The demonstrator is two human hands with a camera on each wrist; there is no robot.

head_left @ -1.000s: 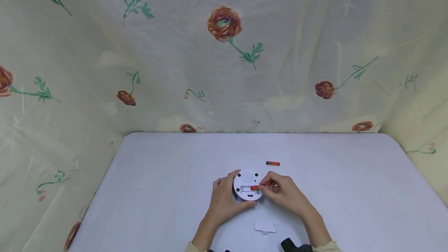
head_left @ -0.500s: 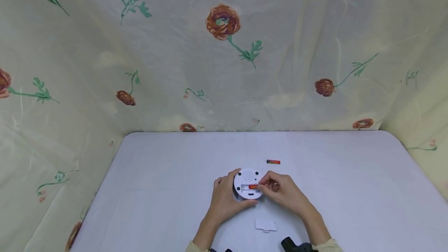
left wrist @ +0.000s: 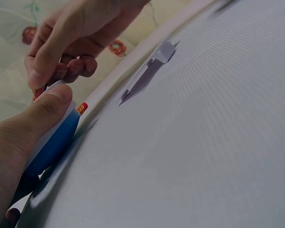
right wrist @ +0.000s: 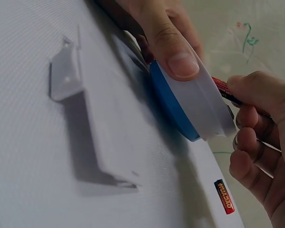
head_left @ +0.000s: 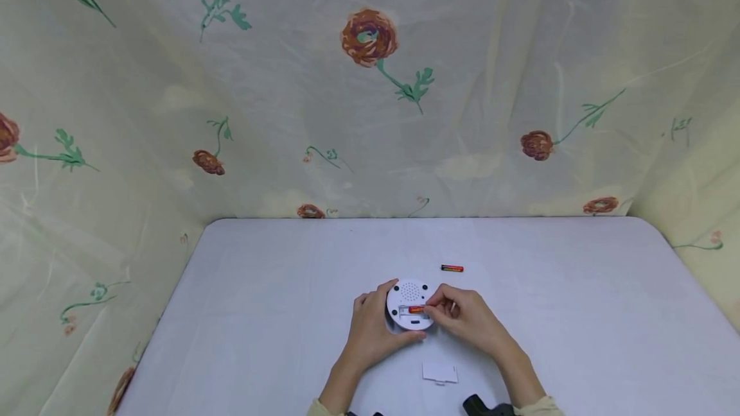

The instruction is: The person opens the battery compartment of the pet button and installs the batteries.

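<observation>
A round white device with a blue side (head_left: 410, 291) sits underside up, showing a speaker grille, dark feet and an uncovered battery compartment. My left hand (head_left: 371, 328) grips it by the rim, thumb at the near edge. Between thumb and index finger, my right hand (head_left: 471, 320) pinches a red and black battery (head_left: 415, 309), which lies slanted at the compartment; how deep it sits I cannot tell. In the right wrist view the same battery (right wrist: 223, 89) sticks out past the device's white face, its tip under the right thumb.
A second red and black battery (head_left: 452, 268) lies on the white table (head_left: 277, 287) beyond the device. Nearer the front edge is the white battery cover (head_left: 439, 373) with its small tab. Flowered curtains (head_left: 462, 82) stand around the table.
The pinched battery has shifted slightly left over the compartment, the right fingers with it. The left hand keeps its grip on the device.
</observation>
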